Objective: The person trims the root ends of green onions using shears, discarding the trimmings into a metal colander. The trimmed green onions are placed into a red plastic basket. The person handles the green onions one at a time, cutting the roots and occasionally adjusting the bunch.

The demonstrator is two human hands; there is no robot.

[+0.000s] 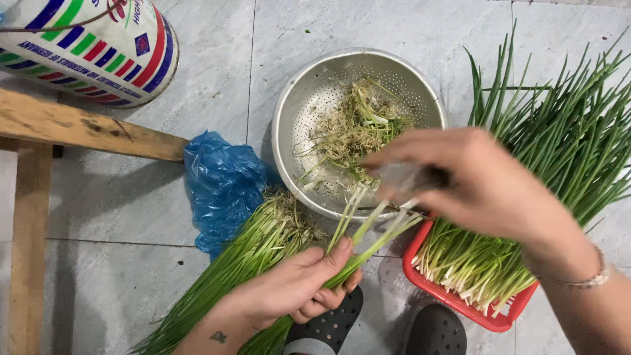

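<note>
A grey tiled floor holds everything here. At the far left lies a big striped sack, and a wooden bench stands on the left. On the right, a large pile of trimmed green chives rests in a red basket, white ends pointing near. In the middle sits a round metal colander with cut roots inside. Just left of it is a crumpled blue plastic bag, and beside that lies a bundle of untrimmed chives with roots on. Two dark clogs show at the near edge. The left hand is closed tight around a small bunch of chives, with the white ends sticking up toward the colander. The right hand is blurry; its fingers seem pinched on the root ends and on something dark, maybe a small knife, but I cannot tell for sure. The step looks like taking roots off this bunch. The roots would need to drop over the colander.
</note>
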